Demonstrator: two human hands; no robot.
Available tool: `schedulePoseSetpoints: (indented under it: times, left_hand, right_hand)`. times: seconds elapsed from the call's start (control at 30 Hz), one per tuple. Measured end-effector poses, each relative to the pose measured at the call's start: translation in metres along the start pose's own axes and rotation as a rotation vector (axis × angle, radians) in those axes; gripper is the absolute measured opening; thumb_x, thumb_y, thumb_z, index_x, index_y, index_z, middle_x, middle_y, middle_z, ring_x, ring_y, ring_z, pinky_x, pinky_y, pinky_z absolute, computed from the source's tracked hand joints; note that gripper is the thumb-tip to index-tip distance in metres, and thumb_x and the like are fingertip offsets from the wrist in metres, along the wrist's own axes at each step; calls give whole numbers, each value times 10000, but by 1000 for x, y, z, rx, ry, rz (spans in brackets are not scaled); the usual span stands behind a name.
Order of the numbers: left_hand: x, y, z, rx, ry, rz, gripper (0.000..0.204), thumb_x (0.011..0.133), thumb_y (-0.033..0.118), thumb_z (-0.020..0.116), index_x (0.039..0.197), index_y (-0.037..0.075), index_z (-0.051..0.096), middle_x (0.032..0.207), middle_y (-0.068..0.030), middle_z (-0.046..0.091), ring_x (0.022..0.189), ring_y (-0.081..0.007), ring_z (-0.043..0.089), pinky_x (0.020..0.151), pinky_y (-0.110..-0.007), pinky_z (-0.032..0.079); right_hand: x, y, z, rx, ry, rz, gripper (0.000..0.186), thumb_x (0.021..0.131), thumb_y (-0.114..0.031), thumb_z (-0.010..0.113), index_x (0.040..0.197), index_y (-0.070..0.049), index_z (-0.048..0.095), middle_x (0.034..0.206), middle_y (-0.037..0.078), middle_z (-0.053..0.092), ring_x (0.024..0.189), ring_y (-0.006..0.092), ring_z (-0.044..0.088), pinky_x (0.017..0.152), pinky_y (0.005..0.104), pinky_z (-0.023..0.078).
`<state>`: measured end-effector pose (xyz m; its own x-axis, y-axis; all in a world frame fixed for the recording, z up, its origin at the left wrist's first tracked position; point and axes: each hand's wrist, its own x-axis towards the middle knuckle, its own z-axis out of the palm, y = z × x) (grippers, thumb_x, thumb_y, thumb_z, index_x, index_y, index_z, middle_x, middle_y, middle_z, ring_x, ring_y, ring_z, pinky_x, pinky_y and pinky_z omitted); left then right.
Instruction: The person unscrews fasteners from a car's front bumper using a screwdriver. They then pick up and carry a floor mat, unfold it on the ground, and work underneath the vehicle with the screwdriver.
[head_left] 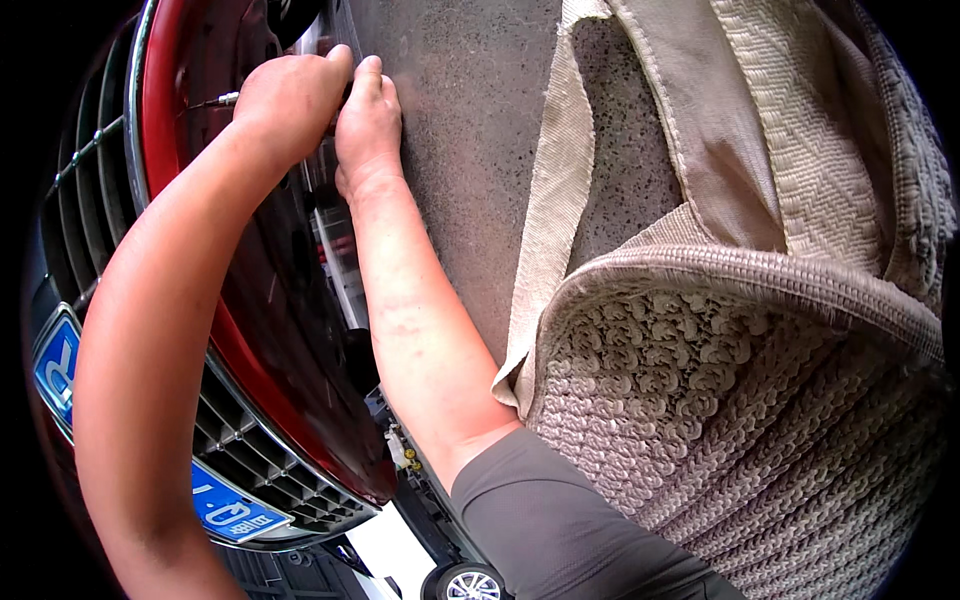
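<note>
My left hand (290, 105) is closed in a fist beside the dark red car panel (280, 330). A thin metal shaft with a silver collar (222, 100) sticks out from the fist toward the panel; its grip is hidden, and I cannot make out the exact tool. My right hand (368, 125) is close against the left, its fingers curled and thumb raised. A small dark piece shows between the two hands, but what the right fingers hold is hidden.
A chrome-edged black grille (250, 440) and a blue number plate (235, 505) lie behind my left arm. Beige woven fabric with a strap (560, 170) fills the right, over grey speckled ground (460, 120). A car wheel (472, 583) shows at the bottom.
</note>
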<state>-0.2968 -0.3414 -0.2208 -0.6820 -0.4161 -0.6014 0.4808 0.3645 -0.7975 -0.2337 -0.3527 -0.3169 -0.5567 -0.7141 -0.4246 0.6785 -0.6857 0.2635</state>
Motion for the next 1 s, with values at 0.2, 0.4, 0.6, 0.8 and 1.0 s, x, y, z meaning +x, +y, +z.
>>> schedulePoseSetpoints:
  times: [0.2, 0.4, 0.6, 0.8, 1.0]
  left_hand:
    - [8, 5, -16, -54, -81, -86, 136, 819, 153, 723, 886, 34, 726, 922, -171, 754, 869, -339, 749, 746, -447, 600]
    - [1, 0, -20, -79, -241, -118, 232, 796, 163, 723, 995, 44, 731, 990, -162, 749, 952, -331, 735, 785, -441, 588]
    - [-35, 15, 2, 66, 276, 116, 538, 745, 88, 732, 1241, 46, 529, 1238, -101, 573, 1107, -279, 562, 918, -367, 474]
    - [-11, 10, -8, 1, -41, -47, 355, 844, 73, 672, 1185, 45, 578, 1014, -152, 714, 968, -324, 707, 827, -425, 570]
    - [11, 14, -17, -68, -155, -96, 166, 883, 153, 646, 951, 42, 748, 970, -175, 759, 909, -330, 756, 755, -434, 609]
  right_hand:
    - [2, 2, -6, -105, 10, -13, 610, 1053, -521, 396, 1284, 19, 559, 1150, 122, 644, 1030, 222, 599, 920, 369, 490]
    - [-6, 2, 0, -239, 49, -29, 655, 1043, -542, 394, 1305, 32, 572, 1238, 190, 647, 1123, 285, 604, 979, 406, 476]
    - [-3, -7, -10, -209, -16, -16, 678, 1040, -572, 378, 1292, 23, 584, 1214, 199, 657, 1119, 292, 610, 978, 399, 473]
    - [-10, -7, -2, -191, -15, 11, 696, 1050, -577, 360, 1285, 39, 583, 1243, 200, 655, 1150, 299, 612, 993, 397, 473]
    - [-6, -7, -9, -316, 77, -157, 608, 1069, -518, 384, 1125, 49, 596, 1099, 280, 680, 1056, 402, 649, 934, 439, 495]
